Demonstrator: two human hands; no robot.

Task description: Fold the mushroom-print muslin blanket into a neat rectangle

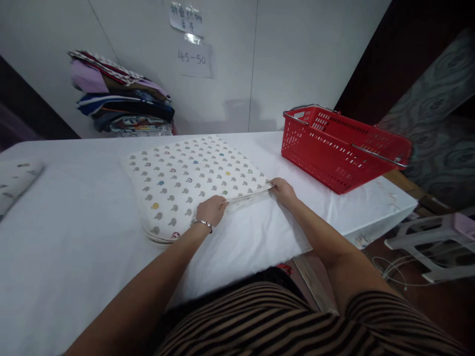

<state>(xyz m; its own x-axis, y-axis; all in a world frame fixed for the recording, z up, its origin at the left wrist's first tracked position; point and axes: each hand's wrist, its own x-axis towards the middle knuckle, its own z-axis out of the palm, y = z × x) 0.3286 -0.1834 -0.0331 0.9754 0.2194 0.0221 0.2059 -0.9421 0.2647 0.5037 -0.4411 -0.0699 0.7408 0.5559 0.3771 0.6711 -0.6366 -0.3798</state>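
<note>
Along the near edge of the layered patterned cloth (198,168), I have my left hand (212,210) and right hand (285,192) each pinching it, a red basket (324,160) standing to the right.

You have one patterned cloth (196,170) before you, with two hands at its near edge, one left hand (212,211) and one right hand (284,192), and one bracelet (203,224) at your left wrist. To the cloth's right you have one basket (315,154) with two handles; farther right, one stool (441,232). Left of the cloth is one second cloth (17,182). Beyond it you see two paper signs (196,60) and, to their left, one pile of folded fabrics (128,106), its pieces too overlapped to count. Under the cloth is one table (81,232).
</note>
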